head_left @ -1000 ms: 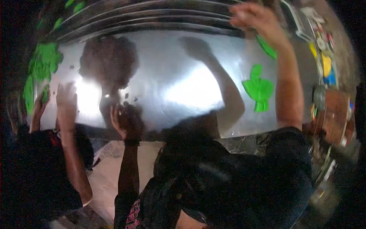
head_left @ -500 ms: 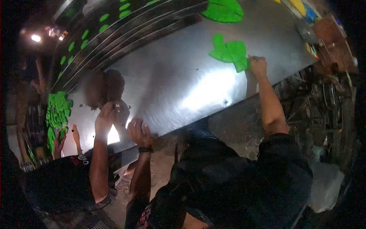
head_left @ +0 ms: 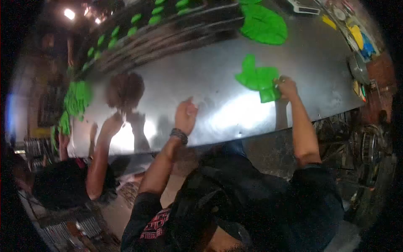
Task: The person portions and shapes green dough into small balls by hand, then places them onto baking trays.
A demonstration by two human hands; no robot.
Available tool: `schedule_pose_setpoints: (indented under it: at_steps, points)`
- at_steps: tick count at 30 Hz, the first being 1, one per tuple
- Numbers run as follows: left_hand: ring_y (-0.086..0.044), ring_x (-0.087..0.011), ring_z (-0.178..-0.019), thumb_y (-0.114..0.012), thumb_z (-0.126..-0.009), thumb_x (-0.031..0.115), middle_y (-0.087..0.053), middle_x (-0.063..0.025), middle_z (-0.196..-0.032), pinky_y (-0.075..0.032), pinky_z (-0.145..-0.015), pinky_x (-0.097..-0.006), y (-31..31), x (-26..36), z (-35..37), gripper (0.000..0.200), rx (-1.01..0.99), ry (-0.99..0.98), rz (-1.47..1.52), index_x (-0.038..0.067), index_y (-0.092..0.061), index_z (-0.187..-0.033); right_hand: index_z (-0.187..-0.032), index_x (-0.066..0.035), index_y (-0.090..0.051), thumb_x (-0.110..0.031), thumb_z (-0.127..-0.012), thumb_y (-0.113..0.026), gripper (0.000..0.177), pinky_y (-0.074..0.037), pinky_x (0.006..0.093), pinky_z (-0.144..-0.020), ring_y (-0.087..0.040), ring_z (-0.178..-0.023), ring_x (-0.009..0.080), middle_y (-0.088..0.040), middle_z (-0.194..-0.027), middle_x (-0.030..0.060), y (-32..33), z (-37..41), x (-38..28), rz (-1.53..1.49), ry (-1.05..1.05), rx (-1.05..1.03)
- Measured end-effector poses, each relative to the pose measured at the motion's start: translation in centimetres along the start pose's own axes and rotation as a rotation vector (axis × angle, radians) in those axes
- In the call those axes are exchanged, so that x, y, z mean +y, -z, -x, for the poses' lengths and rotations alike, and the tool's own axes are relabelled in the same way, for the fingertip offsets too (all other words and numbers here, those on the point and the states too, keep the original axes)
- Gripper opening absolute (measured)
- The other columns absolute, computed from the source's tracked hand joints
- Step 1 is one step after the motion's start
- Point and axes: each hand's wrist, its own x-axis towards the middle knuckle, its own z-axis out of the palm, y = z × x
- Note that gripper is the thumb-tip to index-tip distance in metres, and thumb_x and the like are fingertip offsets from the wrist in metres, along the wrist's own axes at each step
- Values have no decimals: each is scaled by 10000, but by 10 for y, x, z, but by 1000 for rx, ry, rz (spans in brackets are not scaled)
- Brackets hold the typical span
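My left sleeve [head_left: 145,210]: pink-red lettering [head_left: 155,224], too blurred for me to read.
Elsewhere: I can make out no readable words, brands, numbers or signs.

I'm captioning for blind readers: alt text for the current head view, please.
A person's right hand touches a flat green piece on a shiny metal table; their left hand is over it; a co-worker's arm is farther left.

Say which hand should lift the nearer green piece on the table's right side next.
Right, I'd judge: the right hand has its fingers at the green piece's right edge, while the left hand sits apart, across bare metal.
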Motion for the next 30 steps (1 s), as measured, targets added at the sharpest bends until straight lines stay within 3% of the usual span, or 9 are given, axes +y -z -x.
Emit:
schedule_pose_setpoints:
  at_steps: [4, 7, 12, 14, 18, 25, 26, 27, 30]
  points:
    - [-536, -358, -939, -558, -839, 273, -584, -200, -963, -430, -855, -400, -69, 36, -97, 440, -130, -276, -162, 1, -519, -1182, -1157, -70, -573, -292, -711, -681, 510, -463, 394, -850, -582, -1002, 328, -602, -1078, 201, 22, 21, -17, -215, 122, -87]
    - [-530, -357, -937, -573, -822, 302, -581, -221, -966, -417, -860, -404, -116, 62, -164, 460, -246, -142, -212, -10, -538, -1159, -1179, -118, -540, -283, -700, -693, 529, -467, 398, -832, -571, -989, 324, -597, -1042, 170, 13, 17, -5, -172, 87, -19]
    - [-519, -341, -970, -612, -779, 273, -567, -185, -1033, -388, -887, -401, -171, 79, -213, 335, -141, -500, -293, 5, -606, -981, -1157, -116, -513, -277, -706, -691, 511, -470, 401, -820, -560, -976, 313, -566, -1015, 147, 15, 25, -25, -216, 26, -69]
    - [-533, -330, -953, -618, -769, 227, -573, -167, -1024, -414, -855, -392, -186, 75, -205, 283, -135, -477, -91, 17, -596, -958, -1130, -112, -515, -254, -703, -698, 485, -468, 404, -829, -557, -992, 314, -559, -1049, 153, 19, 26, -26, -210, -9, -127]
    - [-610, -298, -810, -657, -767, 130, -602, -133, -922, -494, -705, -355, -171, 95, -170, 307, -208, -312, 195, 44, -500, -1017, -1072, -109, -470, -174, -684, -729, 471, -459, 421, -812, -571, -978, 327, -546, -1103, 171, 15, 39, -29, -242, 331, 80]
    - [-585, -209, -715, -660, -803, 166, -581, -120, -804, -482, -658, -332, -179, 121, -133, 305, -29, 53, 366, 53, -430, -968, -1162, -66, -377, -86, -685, -717, 586, -488, 394, -786, -578, -973, 314, -553, -1035, 186, -17, 32, -52, -636, 86, -79]
    - [-533, -165, -682, -659, -807, 172, -538, -85, -763, -464, -621, -318, -206, 84, -127, 298, -41, 182, 782, 51, -420, -937, -1166, -66, -369, -66, -689, -708, 585, -496, 393, -785, -574, -981, 305, -544, -1053, 180, -21, 34, -54, -833, 19, -111]
    - [-505, -150, -695, -651, -805, 143, -500, -53, -752, -449, -627, -305, -191, 94, -127, 277, 13, 13, 442, 44, -419, -919, -1171, -66, -361, -45, -693, -700, 585, -504, 391, -783, -570, -990, 295, -535, -1070, 175, -25, 37, -56, -1028, -35, -146]
    - [-499, -144, -760, -647, -787, 87, -488, -45, -810, -438, -670, -291, -170, 79, -124, 256, 85, 85, 586, 42, -423, -903, -1183, -65, -342, 2, -706, -670, 583, -511, 389, -803, -546, -1018, 276, -501, -1118, 151, -17, 56, -83, -1409, -178, -272]
